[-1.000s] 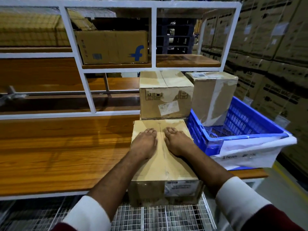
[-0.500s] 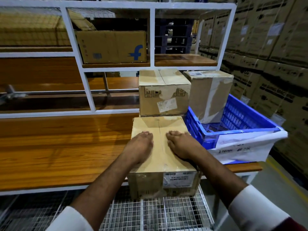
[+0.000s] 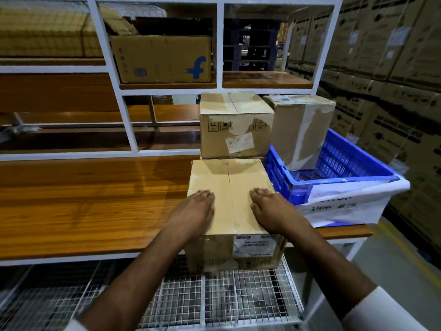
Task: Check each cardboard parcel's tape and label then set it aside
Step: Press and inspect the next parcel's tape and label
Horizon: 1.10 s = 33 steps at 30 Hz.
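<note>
A wooden bench (image 3: 83, 206) bears two parcels (image 3: 229, 187) and a crate (image 3: 334, 185).

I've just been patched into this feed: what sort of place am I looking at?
Most likely a warehouse packing or sorting station. Tall stacks of printed brown cartons line the right side, a white metal rack with wooden shelves stands behind the bench, and taped cardboard parcels sit beside a blue plastic crate.

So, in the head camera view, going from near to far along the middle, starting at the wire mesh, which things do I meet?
wire mesh shelf → parcel under both hands → second parcel with a white label → box with a blue f logo on the upper shelf
</note>
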Available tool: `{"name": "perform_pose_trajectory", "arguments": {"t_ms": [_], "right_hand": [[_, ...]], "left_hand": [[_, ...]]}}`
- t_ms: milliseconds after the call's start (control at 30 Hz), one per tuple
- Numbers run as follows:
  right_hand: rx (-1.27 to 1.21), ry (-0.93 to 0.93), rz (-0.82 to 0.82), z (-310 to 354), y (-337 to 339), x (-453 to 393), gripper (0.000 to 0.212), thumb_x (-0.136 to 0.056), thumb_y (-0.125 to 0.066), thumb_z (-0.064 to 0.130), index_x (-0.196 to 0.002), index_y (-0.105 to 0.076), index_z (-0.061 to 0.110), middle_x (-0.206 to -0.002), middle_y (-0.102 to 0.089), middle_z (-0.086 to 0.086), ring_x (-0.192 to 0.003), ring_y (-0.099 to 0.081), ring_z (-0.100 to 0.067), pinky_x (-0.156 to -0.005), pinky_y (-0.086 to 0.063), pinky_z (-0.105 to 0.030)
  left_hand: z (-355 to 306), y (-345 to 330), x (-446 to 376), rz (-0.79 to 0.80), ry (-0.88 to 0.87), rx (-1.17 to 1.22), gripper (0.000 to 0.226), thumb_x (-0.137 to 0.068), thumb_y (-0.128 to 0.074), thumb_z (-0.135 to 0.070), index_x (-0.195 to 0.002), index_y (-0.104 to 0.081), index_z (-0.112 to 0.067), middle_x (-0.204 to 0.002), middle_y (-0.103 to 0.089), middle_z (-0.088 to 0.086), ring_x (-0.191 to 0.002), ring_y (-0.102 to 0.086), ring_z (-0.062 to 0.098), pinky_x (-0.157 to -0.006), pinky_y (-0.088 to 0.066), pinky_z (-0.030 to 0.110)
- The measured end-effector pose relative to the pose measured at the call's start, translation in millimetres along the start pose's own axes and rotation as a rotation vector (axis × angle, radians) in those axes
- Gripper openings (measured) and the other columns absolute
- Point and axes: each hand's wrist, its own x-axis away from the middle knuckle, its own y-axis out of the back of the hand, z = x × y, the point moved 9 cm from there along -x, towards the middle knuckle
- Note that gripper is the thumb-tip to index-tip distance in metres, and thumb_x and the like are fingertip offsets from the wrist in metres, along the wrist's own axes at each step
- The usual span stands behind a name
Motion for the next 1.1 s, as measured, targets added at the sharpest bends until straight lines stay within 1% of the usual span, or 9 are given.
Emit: {"name": "perform_pose_trajectory", "arguments": {"t_ms": [100, 300, 433, 500, 633, 800, 933, 1033, 1100], "right_hand": [[-0.045, -0.011, -0.073, -6, -5, 12, 0.053, -0.105, -0.030, 0.033, -0.155, -0.026, 0.017, -0.162, -0.025, -0.002, -0.150, -0.019, -0.018, -0.121, -0.019, -0.045], [0.020, 0.012, -0.023, 8, 5, 14, 0.053, -0.106, -0.027, 0.036, -0.155, -0.025, 0.019, -0.162, -0.024, -0.002, -0.149, -0.020, -0.019, -0.122, -0.012, -0.048], [-0.008, 0.143, -0.038, 49, -7, 35, 0.052, -0.105, -0.023, 0.038, -0.154, -0.028, 0.019, -0.161, -0.027, -0.002, -0.149, -0.022, -0.018, -0.121, -0.017, -0.044], [0.011, 0.133, -0.088, 54, -13, 41, 0.054, -0.105, -0.018, 0.039, -0.154, -0.028, 0.020, -0.161, -0.028, -0.001, -0.149, -0.020, -0.016, -0.122, -0.015, -0.042], [-0.040, 0.142, -0.090, 47, -8, 38, 0.052, -0.105, -0.024, 0.039, -0.155, -0.027, 0.022, -0.161, -0.028, 0.001, -0.149, -0.020, -0.012, -0.122, -0.015, -0.039], [-0.079, -0.007, -0.147, 2, 0, 68, 0.053, -0.105, -0.033, 0.040, -0.154, -0.030, 0.021, -0.161, -0.028, 0.001, -0.149, -0.022, -0.014, -0.120, -0.017, -0.038], [-0.258, -0.028, -0.260, -11, -5, 79, 0.054, -0.103, -0.040, 0.042, -0.153, -0.035, 0.022, -0.161, -0.026, 0.002, -0.149, -0.018, -0.011, -0.116, -0.016, -0.023], [-0.550, -0.174, -0.311, -27, -14, 81, 0.072, -0.094, -0.052, 0.056, -0.154, -0.032, 0.021, -0.157, -0.035, -0.002, -0.141, -0.038, -0.017, -0.116, -0.031, -0.033], [-0.725, -0.291, -0.345, -35, -26, 90, 0.086, -0.080, -0.048, 0.081, -0.147, -0.038, 0.028, -0.132, -0.064, -0.004, -0.114, -0.063, -0.019, -0.096, -0.051, -0.037]], "left_hand": [[5, 1, 13, -0.026, -0.020, 0.025, 0.050, -0.106, -0.028, -0.034, -0.154, -0.028, -0.018, -0.160, -0.027, 0.000, -0.148, -0.020, 0.012, -0.113, -0.003, 0.018], [-8, 8, 10, -0.020, -0.017, 0.000, 0.049, -0.106, -0.032, -0.033, -0.152, -0.033, -0.018, -0.159, -0.031, 0.003, -0.147, -0.025, 0.014, -0.118, -0.016, 0.027], [-45, -3, 27, 0.014, -0.129, 0.100, 0.048, -0.105, -0.032, -0.035, -0.152, -0.031, -0.024, -0.160, -0.028, -0.002, -0.147, -0.022, 0.010, -0.122, -0.014, 0.028], [-48, -6, 29, -0.020, -0.115, 0.089, 0.049, -0.105, -0.029, -0.036, -0.153, -0.031, -0.025, -0.159, -0.029, -0.004, -0.147, -0.022, 0.008, -0.121, -0.013, 0.026], [-42, -5, 28, -0.033, -0.102, 0.090, 0.049, -0.105, -0.028, -0.037, -0.153, -0.030, -0.029, -0.160, -0.028, -0.007, -0.147, -0.019, 0.006, -0.121, -0.012, 0.027], [7, 2, 54, -0.138, 0.119, 0.180, 0.047, -0.106, -0.030, -0.037, -0.152, -0.025, -0.031, -0.160, -0.017, -0.012, -0.148, -0.009, 0.007, -0.119, -0.005, 0.028], [22, -3, 64, -0.179, 0.199, 0.468, 0.045, -0.106, -0.038, -0.029, -0.150, -0.034, -0.029, -0.157, -0.022, -0.015, -0.145, -0.020, 0.006, -0.112, -0.017, 0.022], [22, 1, 61, -0.220, 0.206, 0.530, 0.043, -0.105, -0.041, -0.025, -0.148, -0.039, -0.023, -0.157, -0.030, -0.009, -0.136, -0.026, -0.001, -0.110, -0.022, 0.019], [23, 3, 61, -0.236, 0.208, 0.557, 0.044, -0.105, -0.042, -0.024, -0.148, -0.040, -0.020, -0.156, -0.032, -0.007, -0.134, -0.025, -0.003, -0.110, -0.022, 0.017]]}}
